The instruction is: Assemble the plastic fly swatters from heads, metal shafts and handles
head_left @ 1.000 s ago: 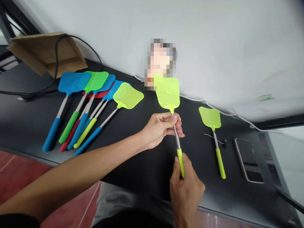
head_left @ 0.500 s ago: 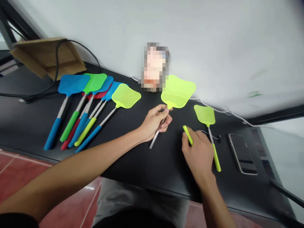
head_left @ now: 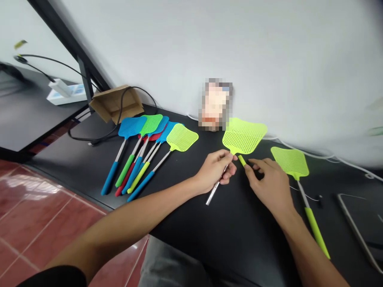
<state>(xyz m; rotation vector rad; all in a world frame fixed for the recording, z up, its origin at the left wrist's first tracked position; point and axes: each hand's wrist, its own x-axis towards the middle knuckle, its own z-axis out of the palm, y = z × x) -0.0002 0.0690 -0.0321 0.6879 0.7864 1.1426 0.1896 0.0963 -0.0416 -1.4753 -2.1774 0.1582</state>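
My left hand is closed around the metal rod of a yellow-green fly swatter, just below its perforated head. The rod's bare silver end sticks out below my fingers, pointing down. Between the thumb and fingers of my right hand is a yellow-green handle sleeve, close to the swatter's neck; much of the sleeve is hidden by my hand. Another yellow-green swatter lies on the table beside my right hand. To the left, several swatters with blue, green, red and yellow-green parts lie partly overlapped.
On the black table, an open cardboard box and black cable sit at the back left. A blurred-out upright object leans at the wall. A phone lies at far right, and a white cable runs along the wall.
My right hand has brought the handle sleeve up and closer to my left hand and the swatter's neck. My left hand keeps its hold on the rod. The head view has turned left.
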